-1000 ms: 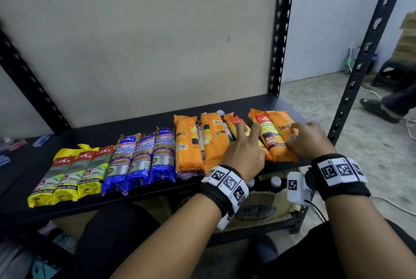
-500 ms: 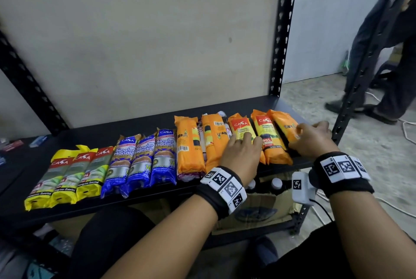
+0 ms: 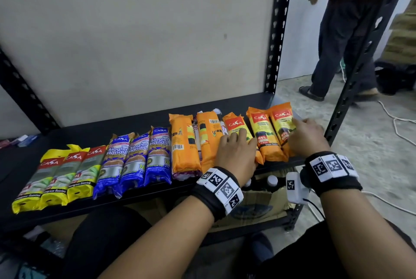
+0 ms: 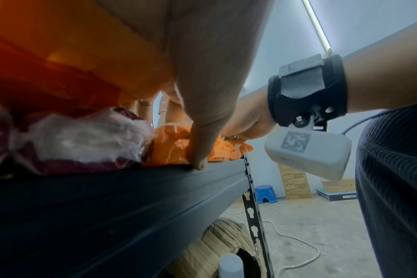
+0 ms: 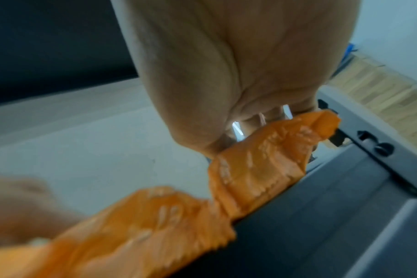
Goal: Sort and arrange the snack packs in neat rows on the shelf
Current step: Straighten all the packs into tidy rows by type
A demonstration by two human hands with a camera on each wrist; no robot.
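A black shelf (image 3: 135,125) carries one row of packs: three yellow (image 3: 56,175), three blue (image 3: 135,157), then several orange. My left hand (image 3: 236,152) lies flat on the third orange pack (image 3: 235,124), its thumb (image 4: 202,131) down at the shelf's front edge beside that pack's crimped end (image 4: 171,148). My right hand (image 3: 306,137) presses the right side of the last orange pack (image 3: 282,121), fingers laid across it; its crimped end (image 5: 262,165) shows under the palm (image 5: 226,75). Between those two lies another orange pack (image 3: 262,134).
A white and red pack (image 3: 195,130) is wedged between two orange packs. Black uprights stand at the back (image 3: 276,31) and the front right (image 3: 360,65). A cardboard box with bottles (image 3: 258,197) sits below. A person (image 3: 337,42) stands at the right; cables (image 3: 396,125) cross the floor.
The three right-hand orange packs went from slanted and overlapping to straight and side by side. My left hand flattened onto its pack. A person walked into view at the right.
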